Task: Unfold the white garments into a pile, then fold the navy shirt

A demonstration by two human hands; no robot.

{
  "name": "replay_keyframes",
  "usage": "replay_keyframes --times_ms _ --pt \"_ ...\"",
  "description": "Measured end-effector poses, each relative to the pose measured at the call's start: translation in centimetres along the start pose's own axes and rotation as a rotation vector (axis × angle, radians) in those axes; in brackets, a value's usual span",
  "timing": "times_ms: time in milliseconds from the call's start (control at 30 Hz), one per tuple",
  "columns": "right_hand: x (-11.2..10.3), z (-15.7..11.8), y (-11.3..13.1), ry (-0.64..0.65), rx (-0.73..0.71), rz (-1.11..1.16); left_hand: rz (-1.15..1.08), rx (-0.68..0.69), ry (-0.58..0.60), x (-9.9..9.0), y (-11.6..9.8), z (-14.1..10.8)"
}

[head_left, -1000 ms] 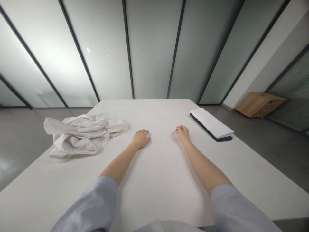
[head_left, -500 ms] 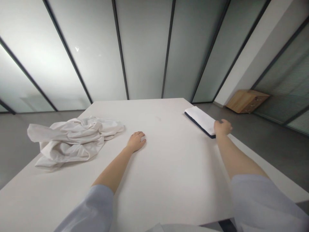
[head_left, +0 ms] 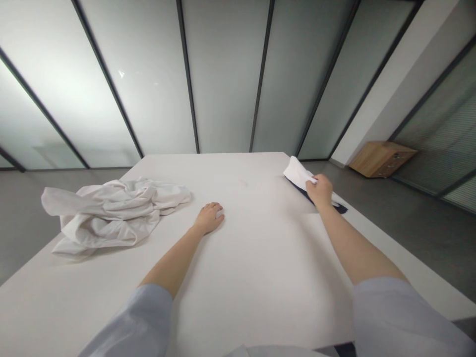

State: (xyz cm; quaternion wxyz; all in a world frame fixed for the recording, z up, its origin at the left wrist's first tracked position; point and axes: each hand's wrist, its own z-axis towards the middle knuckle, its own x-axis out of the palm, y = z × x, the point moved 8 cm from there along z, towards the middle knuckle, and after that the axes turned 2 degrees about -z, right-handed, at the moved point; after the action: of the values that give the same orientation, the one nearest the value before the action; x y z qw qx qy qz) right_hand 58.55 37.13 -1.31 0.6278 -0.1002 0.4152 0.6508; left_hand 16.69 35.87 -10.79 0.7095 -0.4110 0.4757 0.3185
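Grasping the white cloth (head_left: 296, 170), the right hand (head_left: 321, 191) partly hides dark cloth (head_left: 341, 209) beneath; the left hand (head_left: 208, 218) lies unclenched, palm unseen, on the desk (head_left: 256, 258).

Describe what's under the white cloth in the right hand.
Navy cloth shows at the left edge and near end; the white cloth and right hand hide the rest.

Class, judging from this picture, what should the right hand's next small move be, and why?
Probably to lift the right-side white cloth clear of the dark cloth: the right hand grips the white one, the dark one shows beneath, and the left hand lies apart from both.
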Motion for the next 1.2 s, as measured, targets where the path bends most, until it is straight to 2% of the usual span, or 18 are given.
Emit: replay_keyframes --times_ms 100,200,233,267,333,400,500,667,733,833,900,1067,1133,1200 --pt "3.5 -4.2 7.8 0.258 -0.199 0.196 -0.024 -0.017 0.007 0.1 0.1 -0.1" --pt "7.4 -11.9 15.9 0.735 -0.515 0.396 -0.078 -0.043 -0.060 -0.6 0.1 -0.3" --pt "8.0 -14.5 18.2 0.850 -0.629 0.445 -0.094 -0.032 -0.096 -1.1 -0.1 -0.5" --pt "8.3 -16.1 19.7 0.884 -0.692 0.471 -0.105 -0.003 -0.125 -1.5 -0.5 -0.7" --pt "8.6 -17.5 21.4 0.826 -0.725 0.472 -0.104 0.091 -0.137 -2.0 -1.8 -1.1" --pt "8.8 -16.8 21.3 0.692 -0.646 0.447 -0.076 0.185 -0.076 -1.9 -3.2 -1.3" --pt "8.8 -14.4 18.9 0.509 -0.451 0.425 -0.014 0.231 0.038 -1.0 -4.3 -1.4" --pt "7.8 -11.0 13.2 0.248 -0.137 0.505 0.060 0.194 0.041 -0.7 -3.6 -0.9" --pt "8.0 -10.4 11.0 0.213 0.022 0.565 0.082 0.147 0.023 -0.8 -2.8 -0.8" --pt "9.0 -10.5 9.1 0.244 0.210 0.638 0.087 0.062 0.000 -1.1 -2.1 -1.0" --pt "9.4 -10.7 8.9 0.260 0.240 0.655 0.088 0.028 -0.015 -1.3 -2.2 -1.1" --pt "9.1 -10.9 9.7 0.248 0.174 0.646 0.042 -0.044 -0.002 -0.9 -2.1 -0.4" --pt "8.6 -10.9 9.7 0.207 0.167 0.640 -0.121 -0.109 -0.022 -0.9 -0.9 0.0" --pt "7.8 -10.8 9.8 0.148 0.148 0.619 -0.408 -0.231 -0.073 -0.8 1.1 0.2"
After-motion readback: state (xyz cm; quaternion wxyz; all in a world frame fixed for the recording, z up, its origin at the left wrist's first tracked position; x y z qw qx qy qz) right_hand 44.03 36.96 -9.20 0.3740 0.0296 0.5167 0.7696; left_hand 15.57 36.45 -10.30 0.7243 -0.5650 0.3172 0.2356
